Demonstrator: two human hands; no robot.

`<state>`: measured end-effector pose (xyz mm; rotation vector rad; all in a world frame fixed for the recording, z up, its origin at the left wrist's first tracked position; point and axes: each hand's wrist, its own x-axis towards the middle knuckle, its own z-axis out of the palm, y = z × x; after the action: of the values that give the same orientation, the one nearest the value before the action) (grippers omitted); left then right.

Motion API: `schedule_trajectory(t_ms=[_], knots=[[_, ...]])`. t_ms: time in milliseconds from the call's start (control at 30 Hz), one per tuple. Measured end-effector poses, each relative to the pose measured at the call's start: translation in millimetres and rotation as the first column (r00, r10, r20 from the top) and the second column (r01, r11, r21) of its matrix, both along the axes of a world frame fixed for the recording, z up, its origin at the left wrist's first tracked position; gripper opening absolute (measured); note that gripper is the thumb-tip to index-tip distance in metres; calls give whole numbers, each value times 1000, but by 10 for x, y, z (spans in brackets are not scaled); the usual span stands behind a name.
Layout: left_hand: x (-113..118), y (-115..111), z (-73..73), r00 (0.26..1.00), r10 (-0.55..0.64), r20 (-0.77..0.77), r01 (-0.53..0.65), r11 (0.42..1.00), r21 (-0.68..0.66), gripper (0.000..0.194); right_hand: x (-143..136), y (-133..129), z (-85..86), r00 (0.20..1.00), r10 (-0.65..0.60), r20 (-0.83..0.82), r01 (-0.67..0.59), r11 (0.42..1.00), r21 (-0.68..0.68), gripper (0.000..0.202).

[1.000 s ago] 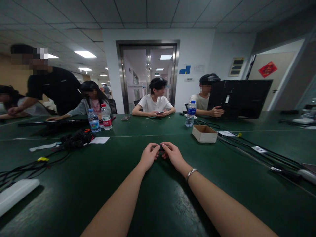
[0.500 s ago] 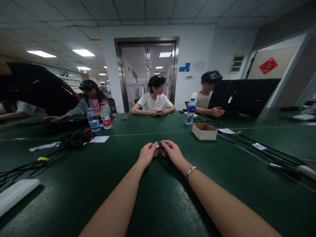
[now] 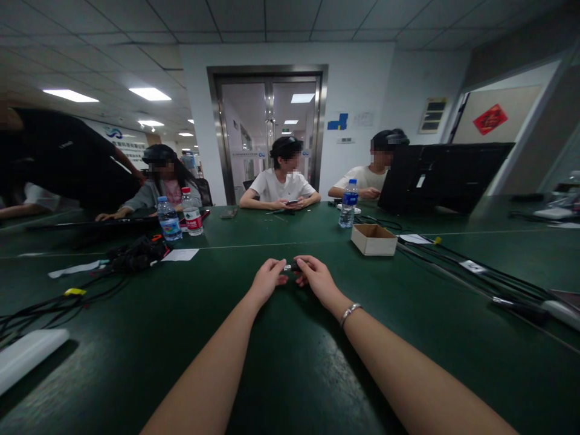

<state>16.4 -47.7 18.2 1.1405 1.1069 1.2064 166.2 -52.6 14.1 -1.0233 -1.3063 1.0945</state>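
A small, slender black object with a shiny silver end (image 3: 290, 267) is held between the person's two hands, just above the dark green, smooth-topped table (image 3: 290, 374), nearer than the pale seam that runs parallel to the far edge. Its long axis lies crosswise, roughly in line with that edge and nearly level; the silver end points to the left hand (image 3: 269, 279), the black end to the right hand (image 3: 318, 277). Both grasp it by the fingertips, the left at the silver end and the right at the black; how firmly cannot be told.

With so little to hold, a loosened pinch could drop it onto the table, where it might roll. If silver and black are separate pieces, a sharp tug could jerk one out of the fingers.

A silver metal bracelet (image 3: 350, 315) circles the right wrist. Beyond the seam, toward the far edge, stand an open-topped, pale cardboard box (image 3: 374, 243) and a clear plastic bottle with a blue label (image 3: 348, 204). Toward the table's left side lies a tangle of black cables (image 3: 136, 256). At the far edge, opposite, sits a co-worker in a white shirt (image 3: 278, 188).
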Motion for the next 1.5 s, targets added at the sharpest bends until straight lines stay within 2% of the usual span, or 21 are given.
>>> schedule_trajectory(t_ms=[133, 333, 567, 867, 1033, 1200, 1500], knots=[[-16, -21, 25, 999, -32, -31, 32, 999, 8, 23, -2, -3, 5, 1000, 2, -1, -2, 1000, 7, 36], [-5, 31, -13, 999, -28, -23, 28, 999, -18, 35, -9, 14, 2, 1000, 6, -2, -6, 1000, -6, 34], [-28, -20, 1, 996, -70, -58, 71, 997, 30, 32, -1, 11, -5, 1000, 13, -24, -13, 1000, -11, 36], [-42, 11, -41, 990, -91, -110, 99, 992, 73, 50, -1, 4, -6, 1000, 17, -10, -17, 1000, -1, 38], [-27, -25, 7, 995, -64, -77, 67, 997, 35, 38, 3, -1, 3, 1000, 2, -23, -2, 1000, -2, 40], [-40, -52, 8, 993, -75, -90, 83, 992, 96, 27, 3, -1, 3, 1000, -20, -19, 20, 1000, 5, 39], [-54, 32, -92, 994, -69, -88, 78, 992, 99, 32, 5, 0, 3, 1000, -13, -10, 13, 1000, 5, 36]])
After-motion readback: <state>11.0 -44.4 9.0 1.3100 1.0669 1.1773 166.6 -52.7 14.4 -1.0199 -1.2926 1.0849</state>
